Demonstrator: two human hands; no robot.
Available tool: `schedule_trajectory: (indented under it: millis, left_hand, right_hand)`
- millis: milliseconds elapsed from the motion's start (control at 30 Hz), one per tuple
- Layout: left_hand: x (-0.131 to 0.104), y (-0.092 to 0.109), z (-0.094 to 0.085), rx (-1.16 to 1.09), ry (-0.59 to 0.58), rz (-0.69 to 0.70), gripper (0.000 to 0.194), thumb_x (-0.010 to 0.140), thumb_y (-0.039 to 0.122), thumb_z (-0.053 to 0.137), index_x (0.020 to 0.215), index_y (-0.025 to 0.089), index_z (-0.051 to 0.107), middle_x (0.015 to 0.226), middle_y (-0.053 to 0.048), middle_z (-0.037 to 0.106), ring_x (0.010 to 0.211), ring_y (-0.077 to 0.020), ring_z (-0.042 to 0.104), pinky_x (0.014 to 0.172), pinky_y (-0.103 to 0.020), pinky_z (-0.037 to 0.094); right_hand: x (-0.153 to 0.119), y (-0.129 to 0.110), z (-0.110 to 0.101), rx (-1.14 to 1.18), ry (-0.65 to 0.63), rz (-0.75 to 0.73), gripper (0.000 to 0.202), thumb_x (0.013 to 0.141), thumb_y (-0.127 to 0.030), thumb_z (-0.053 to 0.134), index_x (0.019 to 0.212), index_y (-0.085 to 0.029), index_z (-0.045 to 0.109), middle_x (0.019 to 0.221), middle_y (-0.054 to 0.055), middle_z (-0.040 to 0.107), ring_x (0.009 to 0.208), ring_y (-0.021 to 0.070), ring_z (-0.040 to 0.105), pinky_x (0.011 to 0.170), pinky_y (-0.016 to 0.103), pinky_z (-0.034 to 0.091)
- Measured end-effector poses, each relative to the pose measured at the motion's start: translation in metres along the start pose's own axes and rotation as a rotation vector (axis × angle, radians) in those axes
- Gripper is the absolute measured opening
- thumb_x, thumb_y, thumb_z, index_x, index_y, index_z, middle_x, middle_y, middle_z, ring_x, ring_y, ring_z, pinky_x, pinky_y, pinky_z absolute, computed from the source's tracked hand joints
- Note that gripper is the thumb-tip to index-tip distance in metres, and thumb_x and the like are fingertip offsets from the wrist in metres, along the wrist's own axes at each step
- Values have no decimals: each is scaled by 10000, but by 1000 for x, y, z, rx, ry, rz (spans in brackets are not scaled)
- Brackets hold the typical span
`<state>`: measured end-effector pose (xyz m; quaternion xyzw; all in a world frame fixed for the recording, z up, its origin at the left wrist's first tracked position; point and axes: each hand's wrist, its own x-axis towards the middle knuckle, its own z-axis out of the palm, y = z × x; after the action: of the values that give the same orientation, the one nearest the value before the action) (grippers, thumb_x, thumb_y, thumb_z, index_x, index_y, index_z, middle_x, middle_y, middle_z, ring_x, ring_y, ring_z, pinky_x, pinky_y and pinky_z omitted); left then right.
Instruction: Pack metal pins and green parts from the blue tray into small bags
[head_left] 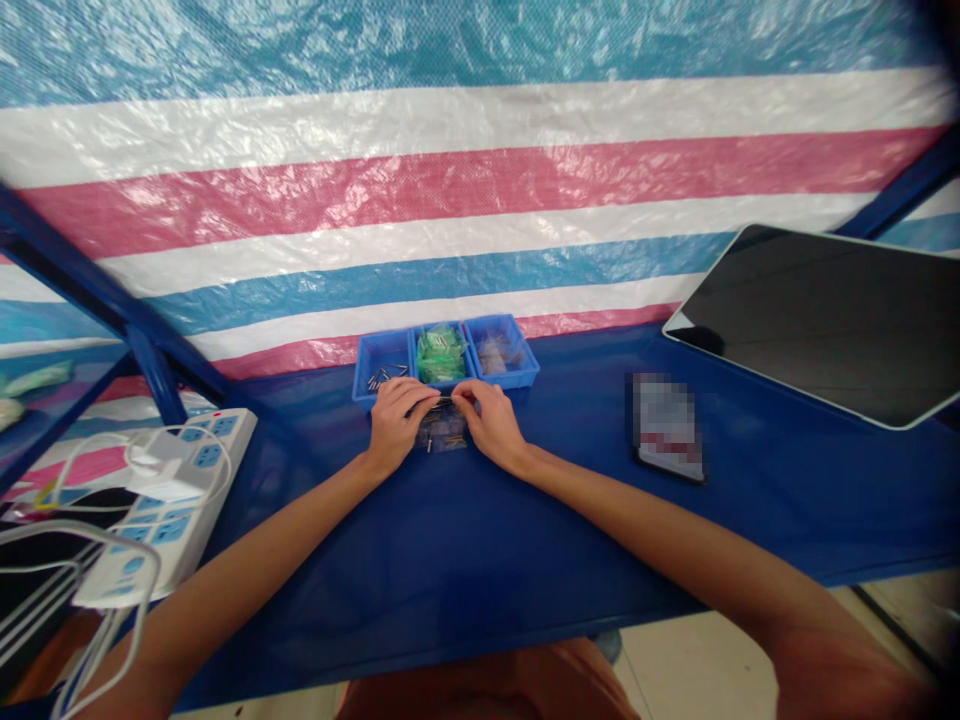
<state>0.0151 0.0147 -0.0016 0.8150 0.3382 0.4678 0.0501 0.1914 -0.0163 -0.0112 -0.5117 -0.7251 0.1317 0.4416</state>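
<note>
Both hands meet at the front of three blue bins. My left hand (pixel 395 424) and my right hand (pixel 493 424) pinch the upper edge of a small clear plastic bag (pixel 444 436), one at each side. Small metal pieces show inside the bag. Behind my left hand, the left blue bin (pixel 384 350) holds loose metal pins (pixel 384 379). The middle bin contains green packets (pixel 441 354). Clear bags (pixel 496 354) lie in the right bin (pixel 519 379).
A white power strip (pixel 217 455) with plugs and white cables (pixel 142 540) lies at the left. To the right are a phone-like object (pixel 670 428), its surface pixelated, and a large dark screen (pixel 832 320). Striped sheeting (pixel 450 200) hangs behind the blue table (pixel 450 560).
</note>
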Motion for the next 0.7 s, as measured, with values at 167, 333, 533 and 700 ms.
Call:
schedule_trajectory:
  millis: [167, 333, 533, 700]
  left_hand:
    - [0, 2, -2, -6, 59, -37, 123, 858, 288, 594, 874, 209, 687, 837, -24, 698, 873, -174, 606, 868, -371, 444]
    - [0, 3, -3, -10, 54, -67, 148, 862, 307, 585, 901, 205, 686, 859, -32, 694, 875, -174, 607, 852, -363, 460]
    - [1, 4, -2, -62, 31, -42, 153, 871, 283, 573, 955, 212, 679, 894, -34, 697, 898, -175, 600, 862, -363, 478]
    - [1, 2, -1, -26, 57, -79, 156, 872, 300, 570, 911, 205, 686, 872, -37, 678, 894, -170, 597, 859, -346, 474]
  right_hand:
    - [0, 0, -1, 33, 4, -33, 151, 926, -273, 478, 912, -188, 602, 874, 33, 655, 807, 172, 574, 783, 299, 364]
    - [2, -1, -3, 32, 11, -34, 195, 939, -296, 452, 882, -191, 607, 861, 38, 648, 811, 174, 569, 784, 307, 372]
    - [8, 2, -4, 70, 22, -57, 255, 945, -329, 424, 838, -187, 608, 806, 41, 620, 782, 173, 564, 741, 292, 412]
    - [5, 1, -2, 85, 5, -92, 287, 955, -342, 388, 852, -186, 606, 798, 49, 612, 762, 170, 567, 725, 280, 436]
